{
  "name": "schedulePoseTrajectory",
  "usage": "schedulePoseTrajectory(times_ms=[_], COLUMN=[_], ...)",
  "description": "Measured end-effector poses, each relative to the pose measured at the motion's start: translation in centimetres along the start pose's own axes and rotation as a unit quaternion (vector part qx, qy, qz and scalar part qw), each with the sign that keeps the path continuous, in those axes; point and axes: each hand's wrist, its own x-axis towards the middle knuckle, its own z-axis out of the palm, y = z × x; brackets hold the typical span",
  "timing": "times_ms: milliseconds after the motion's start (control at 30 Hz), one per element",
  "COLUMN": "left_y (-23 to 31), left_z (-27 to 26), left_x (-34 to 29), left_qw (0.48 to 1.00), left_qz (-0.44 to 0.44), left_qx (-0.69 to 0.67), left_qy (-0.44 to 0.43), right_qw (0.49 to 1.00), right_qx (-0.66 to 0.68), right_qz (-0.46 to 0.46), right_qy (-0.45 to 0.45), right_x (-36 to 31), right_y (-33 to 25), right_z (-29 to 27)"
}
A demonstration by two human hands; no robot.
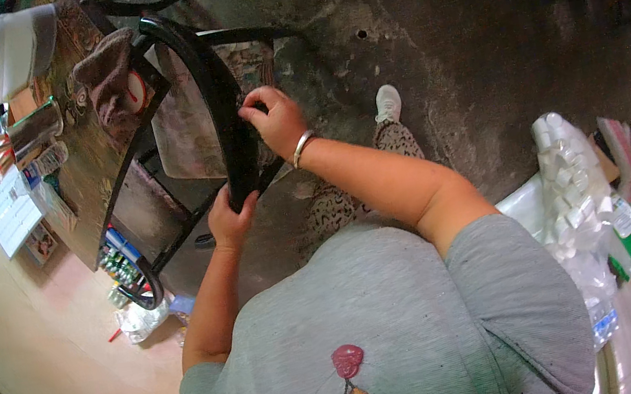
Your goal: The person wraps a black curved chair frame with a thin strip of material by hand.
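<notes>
A black curved chair rail (209, 90) arcs across the upper middle of the head view, above a worn chair seat (185, 127). Around its near end my left hand (230, 223) is closed, thumb on the right side. My right hand (277, 123), with a silver bangle at the wrist, is at the rail's right edge. Its thumb and forefinger are pinched together there; anything between them is too small or hidden to make out.
Left of the chair stands a wooden table (88, 196) with a brown cloth (106, 73), a pale plastic tub (20, 50) and a clear bottle (46, 161). White bundled items (569, 181) and plastic bags lie at the right. A dark stained floor (473, 48) spreads ahead.
</notes>
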Motion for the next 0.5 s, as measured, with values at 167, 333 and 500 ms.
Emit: schedulePoseTrajectory(times_ms=[167, 333, 500], left_y=[8.0, 8.6, 8.2], left_z=[0.8, 1.7, 1.7], left_x=[8.3, 12.1, 12.2], left_qw=[0.996, 0.990, 0.989], left_qz=[-0.040, -0.113, -0.112], left_qx=[-0.072, 0.042, 0.080], left_qy=[0.040, 0.066, 0.044], right_qw=[1.000, 0.998, 0.999], right_qx=[-0.006, 0.056, 0.009], right_qz=[0.021, -0.026, -0.023], right_qy=[-0.020, -0.006, 0.024], right_x=[0.8, 0.2, 3.9], right_y=[0.2, 0.5, -0.8], right_z=[-1.2, -1.4, -0.4])
